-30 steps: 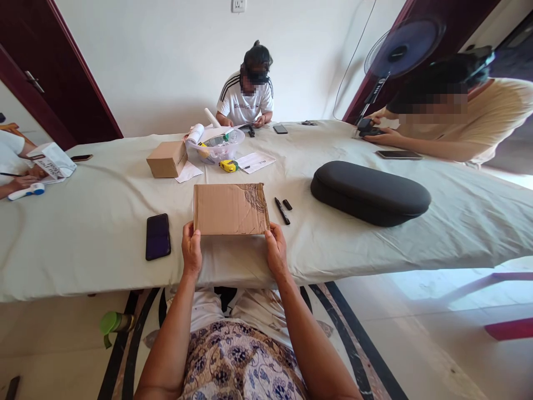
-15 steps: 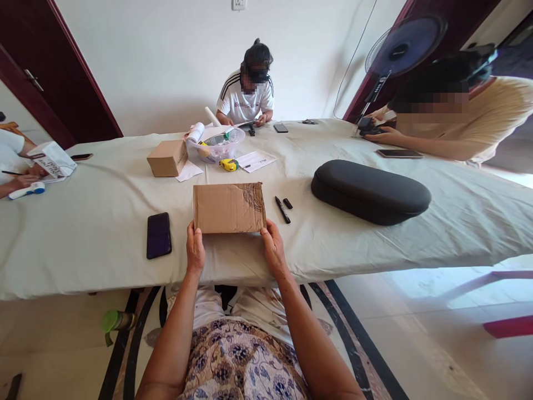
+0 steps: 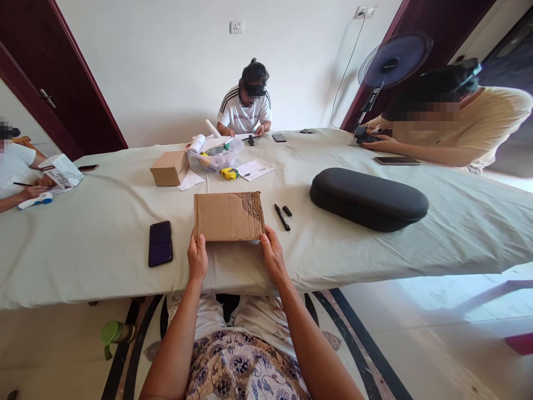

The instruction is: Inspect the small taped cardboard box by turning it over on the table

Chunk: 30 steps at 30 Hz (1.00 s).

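A flat brown cardboard box point(image 3: 228, 215), with dark scribbles at its far right corner, lies near the front edge of the cloth-covered table point(image 3: 104, 222). My left hand point(image 3: 197, 258) grips its near left corner, fingers curled under the edge. At the near right corner my right hand point(image 3: 271, 254) holds the box the same way. A black marker point(image 3: 282, 216) and its cap point(image 3: 287, 210) lie just right of the box. A dark phone point(image 3: 160, 243) lies to the left of my left hand.
A long black padded case point(image 3: 368, 198) lies at right. Further back sit a small cardboard box point(image 3: 169, 168), a clear bowl point(image 3: 219, 153), a yellow tape measure point(image 3: 228, 173) and papers. Three other people sit round the table. A fan point(image 3: 391, 58) stands at the back right.
My hands have slid slightly inward along the box's near edge. The view has tilted up a little; the box itself has stayed in place.
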Motion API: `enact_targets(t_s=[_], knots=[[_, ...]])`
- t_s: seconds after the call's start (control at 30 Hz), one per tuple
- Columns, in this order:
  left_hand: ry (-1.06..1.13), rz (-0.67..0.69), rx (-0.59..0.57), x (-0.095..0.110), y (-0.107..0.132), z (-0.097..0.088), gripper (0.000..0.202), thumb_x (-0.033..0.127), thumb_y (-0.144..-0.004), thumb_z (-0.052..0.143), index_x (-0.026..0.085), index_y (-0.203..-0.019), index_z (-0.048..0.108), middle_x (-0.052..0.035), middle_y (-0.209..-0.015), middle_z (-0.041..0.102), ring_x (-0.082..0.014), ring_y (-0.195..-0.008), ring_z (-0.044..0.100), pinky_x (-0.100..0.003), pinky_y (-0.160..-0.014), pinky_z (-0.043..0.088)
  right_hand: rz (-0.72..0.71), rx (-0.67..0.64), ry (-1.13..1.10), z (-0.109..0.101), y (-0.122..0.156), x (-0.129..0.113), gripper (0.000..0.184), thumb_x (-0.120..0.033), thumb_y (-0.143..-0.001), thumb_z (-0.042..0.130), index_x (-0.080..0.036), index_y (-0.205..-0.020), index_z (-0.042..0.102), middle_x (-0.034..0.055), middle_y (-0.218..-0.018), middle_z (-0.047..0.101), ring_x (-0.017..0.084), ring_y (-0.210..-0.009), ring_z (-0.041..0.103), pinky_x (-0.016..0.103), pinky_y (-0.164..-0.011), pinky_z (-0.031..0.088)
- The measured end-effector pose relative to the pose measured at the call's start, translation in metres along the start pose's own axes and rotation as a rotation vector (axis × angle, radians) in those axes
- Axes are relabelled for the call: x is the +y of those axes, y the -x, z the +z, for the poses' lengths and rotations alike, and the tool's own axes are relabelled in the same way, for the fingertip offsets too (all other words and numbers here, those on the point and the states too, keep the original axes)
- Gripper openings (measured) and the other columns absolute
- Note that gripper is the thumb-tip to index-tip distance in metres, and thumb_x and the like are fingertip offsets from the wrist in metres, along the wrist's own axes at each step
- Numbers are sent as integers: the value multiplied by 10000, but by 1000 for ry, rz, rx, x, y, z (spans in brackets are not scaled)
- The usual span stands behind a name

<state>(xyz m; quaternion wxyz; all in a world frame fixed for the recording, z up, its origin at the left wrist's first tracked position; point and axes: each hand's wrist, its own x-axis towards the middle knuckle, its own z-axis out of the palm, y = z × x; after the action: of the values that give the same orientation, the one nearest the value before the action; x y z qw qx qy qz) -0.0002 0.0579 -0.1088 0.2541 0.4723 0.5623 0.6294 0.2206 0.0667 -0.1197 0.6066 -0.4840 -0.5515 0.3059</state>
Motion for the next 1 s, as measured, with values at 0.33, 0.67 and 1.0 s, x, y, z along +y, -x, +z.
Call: enact_targets(t_s=[0.33, 0.67, 1.0], knots=[[82, -15, -26, 10, -3, -15, 377, 271, -804, 501, 199, -1168, 564, -97, -1171, 662, -259, -1093, 616, -388, -944, 497, 94, 28, 22, -3, 1, -11, 482, -578, -879, 503, -180, -1134, 598, 94, -1027, 686, 249, -932, 627, 394, -813, 524], [154, -72, -93, -3, -5, -21, 558, 156, -618, 535, 215, -1171, 485, -47, -1037, 667, -201, -955, 634, -314, -834, 483, 55, 56, 115, 1, 0, -9, 699, -794, -849, 413, -178, -1102, 625, 120, -1041, 688, 293, -977, 623, 474, -899, 493], [101, -64, -145, 20, -1, -23, 538, 634, -897, 523, 213, -1233, 520, -116, -1225, 652, -255, -1139, 629, -375, -926, 507, 144, 86, 54, -3, -7, -19, 643, -772, -885, 406, -211, -1040, 679, 106, -1035, 732, 301, -1021, 630, 463, -942, 486]])
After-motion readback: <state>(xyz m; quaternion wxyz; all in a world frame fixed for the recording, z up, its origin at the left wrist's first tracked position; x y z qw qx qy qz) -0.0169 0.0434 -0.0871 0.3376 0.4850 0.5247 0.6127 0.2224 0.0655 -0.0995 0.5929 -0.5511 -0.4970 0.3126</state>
